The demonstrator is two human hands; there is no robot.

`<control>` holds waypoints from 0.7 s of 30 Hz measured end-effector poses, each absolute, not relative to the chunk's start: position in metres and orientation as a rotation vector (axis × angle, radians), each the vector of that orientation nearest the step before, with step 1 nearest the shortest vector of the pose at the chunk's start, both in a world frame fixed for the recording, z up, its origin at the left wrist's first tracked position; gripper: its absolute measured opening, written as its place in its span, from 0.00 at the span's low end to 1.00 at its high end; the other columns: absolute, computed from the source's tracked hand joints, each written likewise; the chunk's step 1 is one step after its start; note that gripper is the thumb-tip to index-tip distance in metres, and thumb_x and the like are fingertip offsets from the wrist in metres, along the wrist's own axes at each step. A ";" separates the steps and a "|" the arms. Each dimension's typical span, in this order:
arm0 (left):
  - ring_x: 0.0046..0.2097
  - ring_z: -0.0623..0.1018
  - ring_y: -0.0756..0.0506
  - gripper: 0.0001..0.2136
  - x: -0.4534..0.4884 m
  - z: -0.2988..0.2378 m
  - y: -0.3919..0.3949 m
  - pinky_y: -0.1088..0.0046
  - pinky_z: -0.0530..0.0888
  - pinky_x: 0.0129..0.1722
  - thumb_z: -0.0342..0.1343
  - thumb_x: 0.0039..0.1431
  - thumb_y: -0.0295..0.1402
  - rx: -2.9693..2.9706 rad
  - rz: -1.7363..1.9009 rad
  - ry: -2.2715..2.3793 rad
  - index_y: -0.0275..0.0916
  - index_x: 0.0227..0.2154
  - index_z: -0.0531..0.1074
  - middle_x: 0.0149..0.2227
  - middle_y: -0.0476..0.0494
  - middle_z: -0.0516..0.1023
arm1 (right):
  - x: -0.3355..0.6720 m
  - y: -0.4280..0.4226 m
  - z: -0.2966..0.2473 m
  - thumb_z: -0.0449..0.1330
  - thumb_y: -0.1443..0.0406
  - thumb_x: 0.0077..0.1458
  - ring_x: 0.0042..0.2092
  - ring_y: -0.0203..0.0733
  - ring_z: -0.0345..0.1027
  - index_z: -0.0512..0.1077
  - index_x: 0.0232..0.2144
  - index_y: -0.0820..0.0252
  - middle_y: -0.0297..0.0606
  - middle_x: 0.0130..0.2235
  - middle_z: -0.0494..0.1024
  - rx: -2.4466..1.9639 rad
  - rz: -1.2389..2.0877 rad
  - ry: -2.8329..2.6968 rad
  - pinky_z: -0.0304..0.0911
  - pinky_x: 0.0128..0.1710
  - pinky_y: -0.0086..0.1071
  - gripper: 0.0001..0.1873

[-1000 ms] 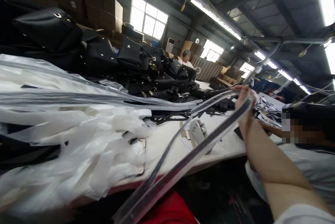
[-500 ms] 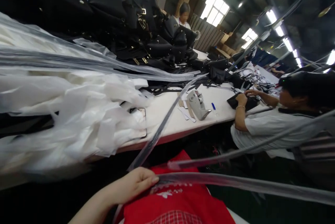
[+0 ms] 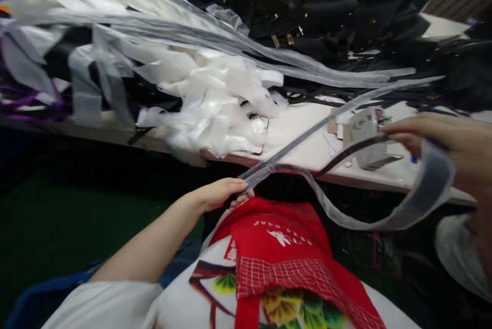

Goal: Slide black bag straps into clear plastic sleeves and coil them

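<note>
My left hand (image 3: 225, 193) is closed at the front of the red apron, its fingers around a long strap in a see-through plastic sleeve (image 3: 303, 137). That sleeved length runs up and right across the table edge. My right hand (image 3: 434, 131), blurred, pinches the end of a dark strap (image 3: 346, 153) over the table at the right. A loose, see-through plastic sleeve (image 3: 357, 224) hangs in a curve between the two hands and loops up beside the right wrist.
White plastic sleeves (image 3: 215, 98) lie heaped on the table (image 3: 303, 119), partly over a phone (image 3: 264, 131). A grey tape dispenser (image 3: 365, 137) stands behind the right hand. Black bags (image 3: 357, 16) with gold-coloured buckles fill the back. A blue container (image 3: 42, 293) is at the lower left.
The view has swung down and left; the co-worker at the right is out of sight. My right hand has come into view, holding the dark strap. My left hand still grips its sleeved strap.
</note>
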State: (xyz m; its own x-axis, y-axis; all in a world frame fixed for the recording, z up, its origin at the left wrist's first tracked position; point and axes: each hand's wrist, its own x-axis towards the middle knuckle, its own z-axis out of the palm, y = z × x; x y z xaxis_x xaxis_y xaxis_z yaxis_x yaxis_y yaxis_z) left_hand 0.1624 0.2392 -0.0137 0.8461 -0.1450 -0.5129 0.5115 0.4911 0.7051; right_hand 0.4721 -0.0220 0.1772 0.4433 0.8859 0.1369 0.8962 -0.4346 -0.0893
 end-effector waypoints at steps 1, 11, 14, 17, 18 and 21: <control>0.22 0.61 0.54 0.18 0.162 -0.012 0.237 0.78 0.57 0.21 0.58 0.59 0.46 0.941 -0.407 0.431 0.32 0.38 0.72 0.23 0.53 0.63 | 0.472 -0.018 0.166 0.52 0.51 0.63 0.43 0.48 0.75 0.76 0.47 0.54 0.47 0.48 0.79 -2.542 -0.001 -1.766 0.67 0.42 0.41 0.21; 0.16 0.55 0.57 0.24 0.184 0.013 0.199 0.80 0.49 0.15 0.55 0.58 0.53 0.987 -0.583 0.343 0.37 0.45 0.70 0.22 0.55 0.66 | 0.352 0.038 0.043 0.59 0.68 0.52 0.62 0.52 0.61 0.59 0.63 0.62 0.50 0.61 0.67 -1.874 0.596 -1.991 0.57 0.62 0.48 0.35; 0.15 0.53 0.58 0.26 0.189 0.017 0.195 0.79 0.46 0.15 0.53 0.57 0.57 1.036 -0.610 0.399 0.34 0.35 0.72 0.21 0.54 0.66 | 0.336 0.049 0.000 0.56 0.71 0.53 0.49 0.48 0.72 0.68 0.55 0.63 0.48 0.48 0.78 -1.972 0.875 -1.885 0.65 0.51 0.41 0.25; 0.14 0.49 0.58 0.34 0.190 0.012 0.194 0.77 0.43 0.15 0.44 0.55 0.66 1.051 -0.646 0.504 0.34 0.25 0.70 0.16 0.55 0.61 | 0.333 0.049 -0.016 0.55 0.69 0.58 0.44 0.47 0.74 0.71 0.50 0.62 0.45 0.42 0.80 -2.150 0.851 -1.885 0.64 0.46 0.37 0.17; 0.14 0.48 0.57 0.36 0.191 0.009 0.194 0.77 0.42 0.15 0.41 0.54 0.68 1.048 -0.651 0.535 0.35 0.24 0.69 0.15 0.55 0.59 | 0.333 0.048 -0.017 0.55 0.68 0.60 0.44 0.47 0.74 0.70 0.50 0.61 0.44 0.42 0.80 -2.174 0.802 -1.907 0.64 0.46 0.36 0.16; 0.13 0.49 0.56 0.37 0.195 0.002 0.189 0.76 0.42 0.15 0.37 0.55 0.68 1.026 -0.639 0.596 0.35 0.24 0.69 0.14 0.54 0.60 | 0.330 0.050 -0.012 0.54 0.68 0.62 0.43 0.47 0.74 0.71 0.49 0.62 0.45 0.41 0.80 -2.189 0.714 -1.996 0.63 0.45 0.36 0.13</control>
